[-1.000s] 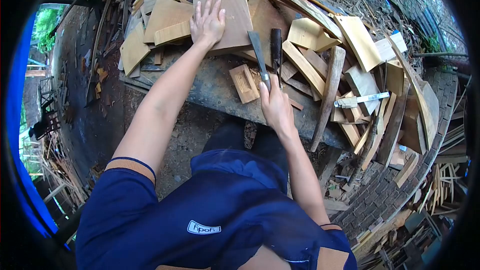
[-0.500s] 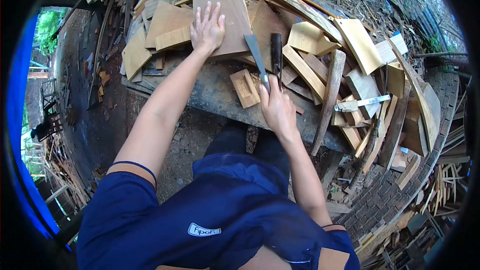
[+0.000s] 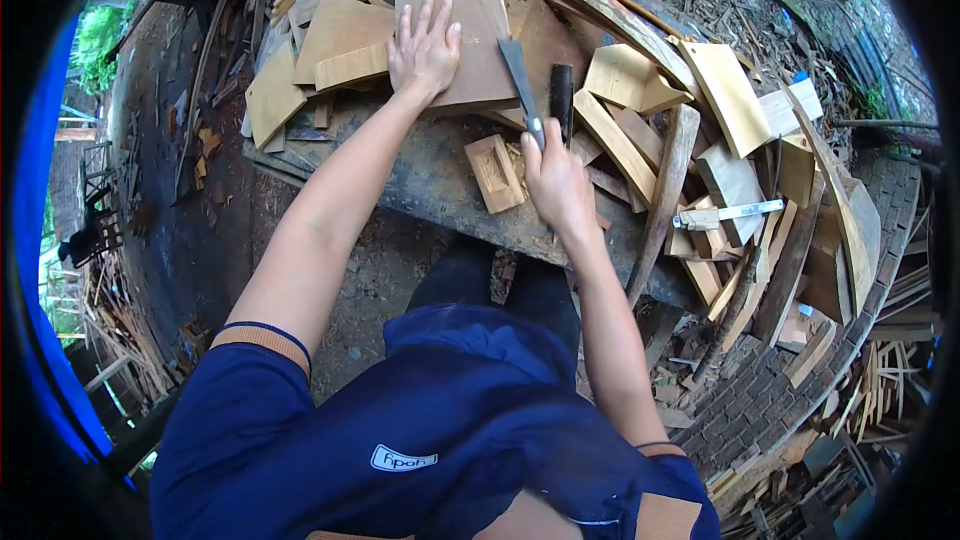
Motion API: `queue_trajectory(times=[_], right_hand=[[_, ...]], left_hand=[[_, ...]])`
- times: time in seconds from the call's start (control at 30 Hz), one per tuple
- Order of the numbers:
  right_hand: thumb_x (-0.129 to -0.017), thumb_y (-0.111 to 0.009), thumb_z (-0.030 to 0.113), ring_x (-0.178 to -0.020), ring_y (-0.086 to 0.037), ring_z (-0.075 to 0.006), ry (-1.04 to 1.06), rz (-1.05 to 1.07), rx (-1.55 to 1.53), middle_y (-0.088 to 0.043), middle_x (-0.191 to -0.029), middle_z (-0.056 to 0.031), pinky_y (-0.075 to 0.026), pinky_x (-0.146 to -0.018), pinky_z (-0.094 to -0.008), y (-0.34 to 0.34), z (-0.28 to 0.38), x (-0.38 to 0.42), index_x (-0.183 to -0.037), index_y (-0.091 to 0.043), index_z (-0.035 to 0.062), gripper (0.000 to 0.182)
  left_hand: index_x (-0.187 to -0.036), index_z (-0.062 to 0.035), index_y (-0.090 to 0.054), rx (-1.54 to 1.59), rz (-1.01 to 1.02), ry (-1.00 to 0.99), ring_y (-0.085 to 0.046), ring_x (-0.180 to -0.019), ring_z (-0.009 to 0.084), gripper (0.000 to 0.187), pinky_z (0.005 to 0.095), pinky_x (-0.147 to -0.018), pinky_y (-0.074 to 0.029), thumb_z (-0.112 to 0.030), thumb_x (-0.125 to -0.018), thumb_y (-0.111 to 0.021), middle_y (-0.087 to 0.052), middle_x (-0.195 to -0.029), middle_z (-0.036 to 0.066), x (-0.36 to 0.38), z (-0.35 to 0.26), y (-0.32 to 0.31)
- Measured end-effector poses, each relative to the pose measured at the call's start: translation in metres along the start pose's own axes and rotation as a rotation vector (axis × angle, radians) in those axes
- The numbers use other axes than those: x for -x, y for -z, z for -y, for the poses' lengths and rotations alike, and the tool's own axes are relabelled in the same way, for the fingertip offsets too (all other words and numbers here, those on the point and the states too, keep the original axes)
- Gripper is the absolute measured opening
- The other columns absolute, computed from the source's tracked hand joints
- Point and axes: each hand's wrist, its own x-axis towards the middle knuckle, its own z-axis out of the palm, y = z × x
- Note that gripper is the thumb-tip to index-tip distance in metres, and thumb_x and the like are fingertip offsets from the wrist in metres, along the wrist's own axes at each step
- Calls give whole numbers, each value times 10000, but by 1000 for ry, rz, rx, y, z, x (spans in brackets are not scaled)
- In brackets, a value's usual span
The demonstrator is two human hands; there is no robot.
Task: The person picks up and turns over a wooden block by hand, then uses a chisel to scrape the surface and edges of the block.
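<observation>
My left hand [image 3: 424, 52] lies flat, fingers spread, on a thick brown wooden board [image 3: 482, 25]. My right hand [image 3: 560, 180] is wrapped round the lower end of a chisel [image 3: 516, 75], whose flat grey blade widens toward its far end. That blade points away from me, near the board's right edge. Just beyond my right hand stands a dark cylindrical bar [image 3: 562, 100], its lower part hidden by the hand. A small wooden block with a rectangular hollow [image 3: 488, 180] rests on the bench left of my right hand, wood shavings beside it.
The worn workbench [image 3: 400, 175] carries several offcuts on the left [image 3: 340, 35] and a heap of cut pieces on the right [image 3: 625, 130]. A rounded wooden stick [image 3: 665, 195] leans over the front edge. A white-and-blue measuring tool [image 3: 735, 210] lies among the pieces.
My right hand and the chisel have moved a little away from me, up along the board's right side. My left hand stays flat on the board. The whole view has shifted slightly.
</observation>
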Motion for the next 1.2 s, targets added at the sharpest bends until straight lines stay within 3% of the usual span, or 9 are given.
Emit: queue_trajectory(times=[0.33, 0.57, 0.63, 0.7, 0.8, 0.83, 0.9, 1.1, 1.2], right_hand=[[-1022, -401, 410, -838, -648, -512, -25, 21, 32, -664, -833, -315, -508, -748, -606, -2, 4, -14, -1209, -467, 97, 370], [-1022, -402, 408, -823, -654, -506, 6, -63, 40, -668, -823, -298, -503, -726, -623, -15, -9, 3, -1187, -484, 105, 355], [-1034, -375, 407, -928, -619, -523, -65, 41, 54, -654, -952, -328, -471, -794, -616, 6, 11, -29, -1224, -474, 110, 367], [-1038, -354, 408, -939, -611, -528, 10, 15, 46, -647, -989, -337, -461, -818, -608, 6, 13, -71, -1163, -470, 77, 372], [-1034, -356, 420, -945, -610, -530, -43, 47, 54, -647, -988, -337, -460, -826, -606, 7, 12, -56, -1215, -464, 72, 407], [-1026, -390, 387, -880, -641, -521, -42, 26, 71, -666, -884, -318, -501, -771, -613, 5, 7, -38, -1151, -458, 116, 306], [-1027, -396, 384, -875, -639, -517, 8, 3, -2, -662, -881, -319, -500, -760, -607, 1, 2, -13, -1145, -464, 117, 300], [-1033, -367, 395, -909, -615, -534, 86, -7, -49, -654, -915, -332, -474, -799, -626, -2, 3, -82, -1142, -470, 86, 343], [-1026, -391, 385, -910, -616, -535, -50, 96, -3, -647, -918, -349, -475, -792, -624, 12, 4, -34, -1162, -457, 107, 316]], left_hand=[[-1532, -337, -318, -13, -2, 11, -179, -1501, 282, 542, 601, -1161, -214, -477, -1010, -363, -229, -1630, -21, 0, -3, 8], [-1514, -321, -357, -78, -15, 21, -224, -1485, 304, 521, 556, -1158, -263, -474, -1017, -360, -284, -1608, -7, -5, -7, 5], [-1510, -304, -374, 1, -30, 0, -204, -1490, 293, 537, 611, -1152, -231, -474, -1000, -389, -271, -1614, -12, 1, -5, 5], [-1510, -311, -373, -10, -37, -4, -205, -1489, 295, 534, 608, -1152, -233, -476, -1002, -387, -270, -1614, -11, 5, -4, 2], [-1507, -324, -374, 12, -37, 6, -206, -1489, 295, 530, 596, -1156, -237, -483, -1001, -390, -270, -1614, -11, 0, -4, 2], [-1507, -324, -374, 18, -37, 15, -206, -1489, 295, 530, 596, -1156, -237, -483, -1001, -390, -270, -1614, -11, 2, -6, 2], [-1511, -323, -365, -16, -14, 20, -197, -1493, 292, 531, 590, -1162, -233, -481, -1005, -383, -259, -1618, -13, 1, -6, 5], [-1512, -313, -363, 3, -23, 2, -201, -1491, 299, 528, 591, -1160, -243, -453, -1004, -391, -257, -1618, -9, 2, -5, 4], [-1510, -309, -367, -12, -1, 14, -209, -1487, 304, 526, 586, -1160, -247, -445, -1002, -395, -261, -1616, -6, 0, -6, 5]])
